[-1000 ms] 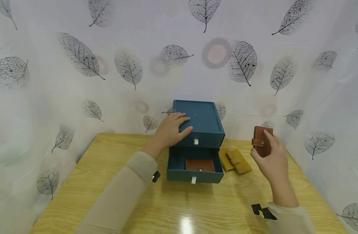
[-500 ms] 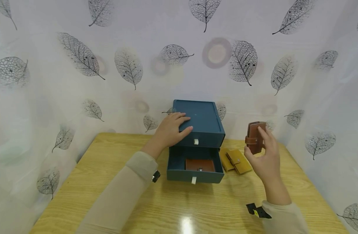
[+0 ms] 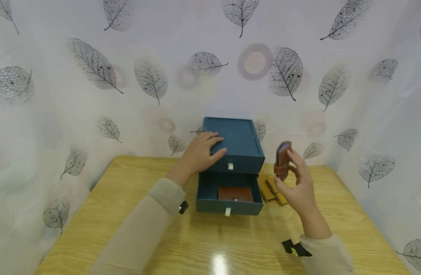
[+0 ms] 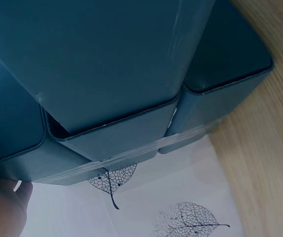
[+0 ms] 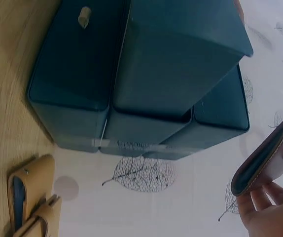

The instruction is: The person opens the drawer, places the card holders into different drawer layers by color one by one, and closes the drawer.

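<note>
My right hand (image 3: 298, 189) pinches a brown leather wallet (image 3: 284, 160) upright between thumb and fingers, above the table to the right of a blue drawer box (image 3: 236, 139). The wallet's strap and snap show, and its narrow edge faces me. My left hand (image 3: 200, 152) rests on the box's top at the left, fingers extended. Below it, a drawer (image 3: 203, 206) is pulled out with another brown wallet (image 3: 235, 194) lying inside. In the right wrist view the held wallet (image 5: 265, 160) stays apart from the box. Only part of the left hand (image 4: 3, 210) enters the left wrist view.
Two mustard-yellow wallets (image 3: 267, 188) overlap on the wooden table (image 3: 141, 236) right beside the box, partly hidden behind my right hand. A leaf-printed curtain (image 3: 182, 34) hangs behind the table. The upper drawer, with a pale pull tab (image 3: 230, 166), is closed.
My right hand has moved left toward the box with the brown wallet, turning it so its edge shows. The left hand and the drawers have stayed in place.
</note>
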{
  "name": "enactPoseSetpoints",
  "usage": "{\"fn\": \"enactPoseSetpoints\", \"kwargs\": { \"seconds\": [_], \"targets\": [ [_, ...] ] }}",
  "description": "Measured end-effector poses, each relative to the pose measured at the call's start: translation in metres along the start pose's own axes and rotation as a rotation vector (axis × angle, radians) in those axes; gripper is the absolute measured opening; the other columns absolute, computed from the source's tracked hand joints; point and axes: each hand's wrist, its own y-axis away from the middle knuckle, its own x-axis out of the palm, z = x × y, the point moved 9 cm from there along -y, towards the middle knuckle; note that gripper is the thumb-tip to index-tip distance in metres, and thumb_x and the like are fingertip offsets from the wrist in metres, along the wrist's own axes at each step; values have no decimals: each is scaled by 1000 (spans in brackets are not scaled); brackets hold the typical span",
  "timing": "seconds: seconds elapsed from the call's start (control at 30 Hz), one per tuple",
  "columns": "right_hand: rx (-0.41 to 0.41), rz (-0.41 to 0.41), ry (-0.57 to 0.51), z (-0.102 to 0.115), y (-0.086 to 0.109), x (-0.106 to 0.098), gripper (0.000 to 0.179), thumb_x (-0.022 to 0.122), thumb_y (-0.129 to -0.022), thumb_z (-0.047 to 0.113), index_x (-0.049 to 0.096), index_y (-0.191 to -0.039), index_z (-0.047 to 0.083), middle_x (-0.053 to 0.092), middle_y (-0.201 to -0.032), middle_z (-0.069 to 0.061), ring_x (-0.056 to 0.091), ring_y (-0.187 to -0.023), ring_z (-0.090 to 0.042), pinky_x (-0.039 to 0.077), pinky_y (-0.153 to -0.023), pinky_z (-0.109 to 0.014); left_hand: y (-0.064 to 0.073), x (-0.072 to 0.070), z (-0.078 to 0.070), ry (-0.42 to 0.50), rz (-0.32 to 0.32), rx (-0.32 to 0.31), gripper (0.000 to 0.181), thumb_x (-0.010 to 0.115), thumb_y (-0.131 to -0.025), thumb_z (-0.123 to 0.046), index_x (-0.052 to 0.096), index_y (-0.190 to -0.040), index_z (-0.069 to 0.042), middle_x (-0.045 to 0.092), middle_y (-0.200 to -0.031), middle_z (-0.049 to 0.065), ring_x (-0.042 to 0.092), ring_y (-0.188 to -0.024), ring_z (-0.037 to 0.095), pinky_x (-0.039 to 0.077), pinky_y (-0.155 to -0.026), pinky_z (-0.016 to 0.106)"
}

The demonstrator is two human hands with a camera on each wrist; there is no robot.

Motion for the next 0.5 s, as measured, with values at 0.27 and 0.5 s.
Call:
{"fn": "enactPoseSetpoints", "kwargs": {
  "seconds": [0.27, 0.5],
  "targets": [
    [-62, 105, -297, 6, 0, 20, 80, 63, -71, -24, 39, -146, -12, 34, -158, -17, 41, -139, -23, 41, -105, -27, 0, -1, -1, 2, -1, 2, 59, 46, -102, -53, 50, -149, -18, 39, -157, 7, 31, -147, 27, 21, -122, 45],
    [-102, 187, -404, 10, 0, 33, 72, 72, -81, -10, 39, -145, -14, 34, -158, -20, 41, -140, -26, 42, -106, -31, 0, 0, 0, -4, -3, 1, 59, 45, -102, -54, 50, -149, -18, 40, -157, 7, 31, -147, 27, 21, -122, 45]
  ]
}}
